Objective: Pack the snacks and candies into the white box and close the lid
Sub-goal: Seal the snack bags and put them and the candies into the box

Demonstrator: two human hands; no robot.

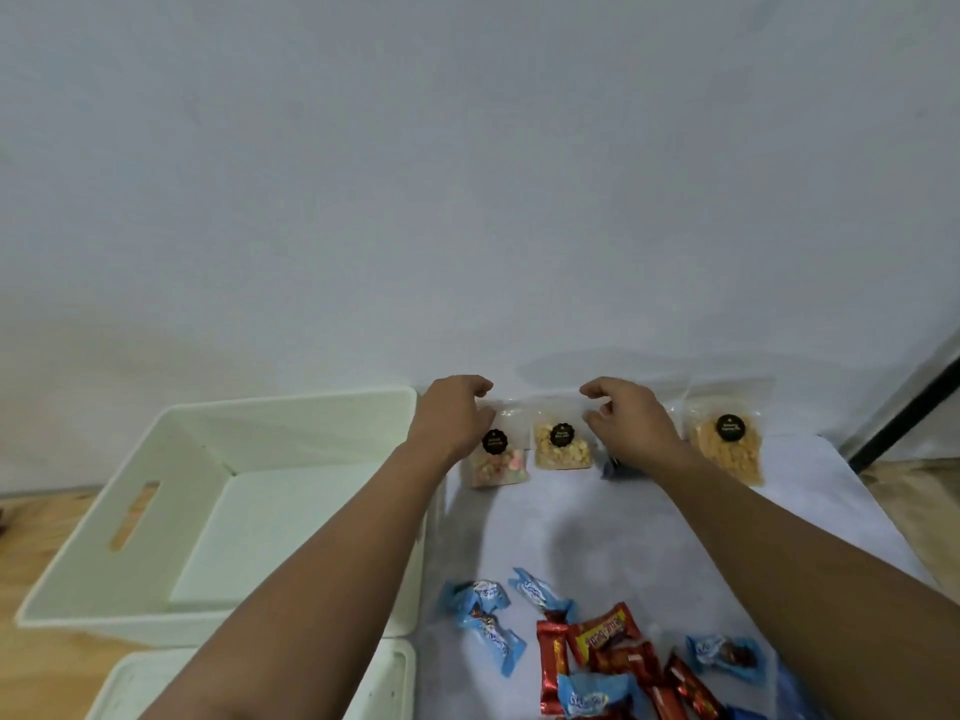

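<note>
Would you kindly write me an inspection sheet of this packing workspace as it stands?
Surface: pale cloth laid over a wooden top.
Job's things: white box open, nothing inside; lid lying in front of it; snack bags standing in a row along the wall; wrapped candies heaped on the near cloth.
Clutter: nothing seen.
Hands: left hand and right hand hover over the bags with fingers loosely curled, gripping nothing.
Cables: nothing seen.
Surroundings: plain white wall; dark bar leaning at right.

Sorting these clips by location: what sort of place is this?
Probably a plain indoor room with a packing setup: bare white wall, wooden surface under a white box, and snack bags on a pale cloth.
</note>
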